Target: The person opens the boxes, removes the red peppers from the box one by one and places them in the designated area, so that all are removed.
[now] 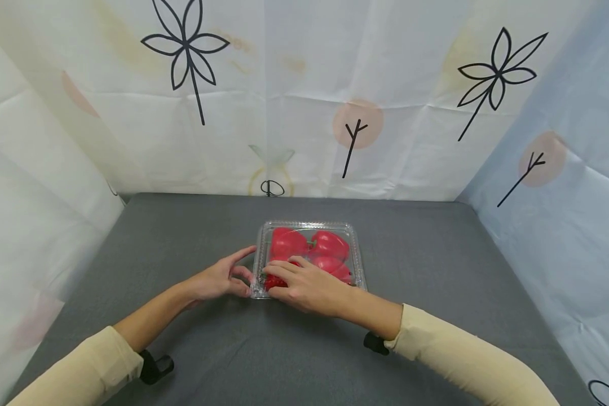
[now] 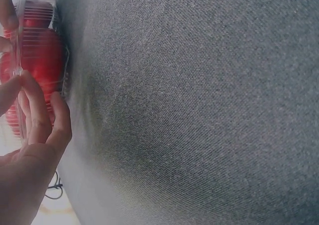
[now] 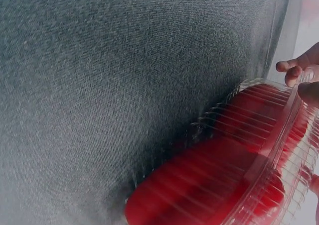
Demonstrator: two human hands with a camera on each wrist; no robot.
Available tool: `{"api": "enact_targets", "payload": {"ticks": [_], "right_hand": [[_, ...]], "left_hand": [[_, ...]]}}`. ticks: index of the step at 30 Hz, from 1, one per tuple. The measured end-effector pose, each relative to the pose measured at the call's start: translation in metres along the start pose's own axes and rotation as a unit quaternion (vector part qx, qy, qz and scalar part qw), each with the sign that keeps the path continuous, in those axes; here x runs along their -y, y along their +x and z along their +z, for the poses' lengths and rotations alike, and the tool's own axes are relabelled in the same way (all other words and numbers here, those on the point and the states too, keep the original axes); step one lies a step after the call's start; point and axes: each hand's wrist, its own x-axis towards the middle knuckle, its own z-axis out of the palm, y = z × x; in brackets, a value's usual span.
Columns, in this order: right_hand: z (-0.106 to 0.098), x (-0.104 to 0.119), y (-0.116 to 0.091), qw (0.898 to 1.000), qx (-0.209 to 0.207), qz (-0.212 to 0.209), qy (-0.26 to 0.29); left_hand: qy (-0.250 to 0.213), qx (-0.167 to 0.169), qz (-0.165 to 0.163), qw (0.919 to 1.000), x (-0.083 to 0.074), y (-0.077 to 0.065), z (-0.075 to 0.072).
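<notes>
A clear plastic clamshell box (image 1: pixel 357 265) with a ribbed wall lies on the grey cloth, its lid down over several red bell peppers (image 1: pixel 331 244). At the box's near left corner, my left hand (image 1: pixel 215 279) pinches the rim between thumb and fingers, as the left wrist view shows; its index finger stretches along the left side. My right hand (image 1: pixel 312 288) lies across the near part of the lid, fingertips touching it close to that same corner. It hides part of the red contents there. In the right wrist view, left-hand fingers (image 3: pixel 294 71) hold the box rim.
Grey cloth (image 1: pixel 426 248) covers the tabletop around the box. White patterned fabric (image 1: pixel 304 129) hangs behind the table and along both sides. Dark bands (image 1: pixel 154 367) sit at the cuffs of the cream sleeves (image 1: pixel 86 366).
</notes>
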Motion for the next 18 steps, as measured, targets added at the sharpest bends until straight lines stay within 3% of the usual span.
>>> {"api": "enact_targets", "payload": {"ticks": [10, 18], "right_hand": [[0.008, 0.003, 0.003, 0.998, -0.056, 0.017, 0.011], [0.014, 0.010, 0.004, 0.996, -0.084, 0.036, 0.022]], "left_hand": [[-0.025, 0.008, 0.013, 0.9996, 0.003, 0.000, 0.002], [-0.021, 0.006, 0.014, 0.9997, 0.002, 0.000, 0.004]]}}
